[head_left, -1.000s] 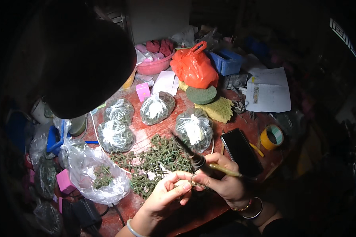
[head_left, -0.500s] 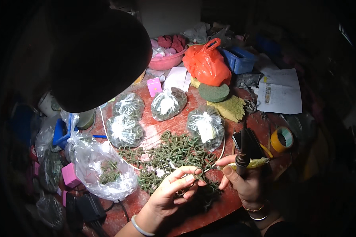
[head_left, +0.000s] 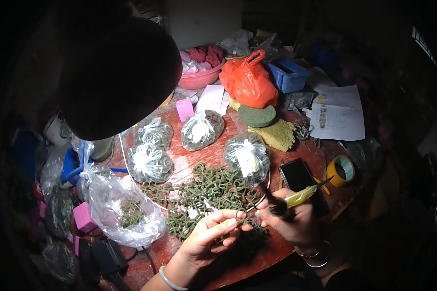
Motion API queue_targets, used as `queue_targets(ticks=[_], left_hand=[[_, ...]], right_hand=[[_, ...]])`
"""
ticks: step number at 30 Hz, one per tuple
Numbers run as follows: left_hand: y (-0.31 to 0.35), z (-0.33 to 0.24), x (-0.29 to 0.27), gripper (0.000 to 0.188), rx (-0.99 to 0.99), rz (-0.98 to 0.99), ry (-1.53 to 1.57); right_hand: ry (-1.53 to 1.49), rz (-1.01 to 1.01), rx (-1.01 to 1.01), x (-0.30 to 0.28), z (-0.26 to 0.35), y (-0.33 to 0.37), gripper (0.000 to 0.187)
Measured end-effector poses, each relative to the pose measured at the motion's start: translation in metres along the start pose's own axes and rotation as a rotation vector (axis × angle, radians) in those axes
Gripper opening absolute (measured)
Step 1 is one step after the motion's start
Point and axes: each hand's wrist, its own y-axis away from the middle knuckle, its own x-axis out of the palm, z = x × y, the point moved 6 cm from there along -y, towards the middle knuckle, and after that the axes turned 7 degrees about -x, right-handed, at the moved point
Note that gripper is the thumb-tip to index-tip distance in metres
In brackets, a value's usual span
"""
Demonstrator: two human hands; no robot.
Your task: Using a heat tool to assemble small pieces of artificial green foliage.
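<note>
My left hand pinches a small green curved piece between thumb and fingers. My right hand is closed around a slim tool with a yellow-wrapped handle and a thin dark point at its upper right. A black rod-shaped tool with a thick rounded end is in the same grip; its kind is unclear. The fingers of both hands nearly meet at the small piece. Just beyond them spreads a pile of similar green curved pieces.
Knotted clear bags stand behind the pile, and an open clear bag lies left. A black phone and yellow tape roll are on the right. A dark lamp head overhangs the upper left of the red table.
My right hand has turned: the black tool has tipped from upright to leaning left, and the yellow handle now slants up to the right. My left hand keeps its pinch. The view has shifted slightly.
</note>
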Motion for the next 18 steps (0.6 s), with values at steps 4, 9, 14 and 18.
queue_targets(ticks=[4,9,14,18], left_hand=[[-0.004,0.002,0.0,0.026,0.04,-0.011,-0.069],[-0.004,0.003,0.0,0.024,0.06,-0.021,-0.183],[-0.002,0.001,0.006,0.023,0.064,-0.03,-0.185],[0.004,-0.001,0.004,0.027,0.086,-0.215,-0.331]], right_hand=[[0.075,-0.029,0.005,-0.003,0.004,-0.005,0.01],[-0.022,0.121,0.005,0.008,0.011,-0.005,0.01],[0.188,-0.063,-0.102,-0.01,0.016,-0.007,0.01],[0.167,-0.142,-0.063,-0.006,0.007,0.0,0.013]])
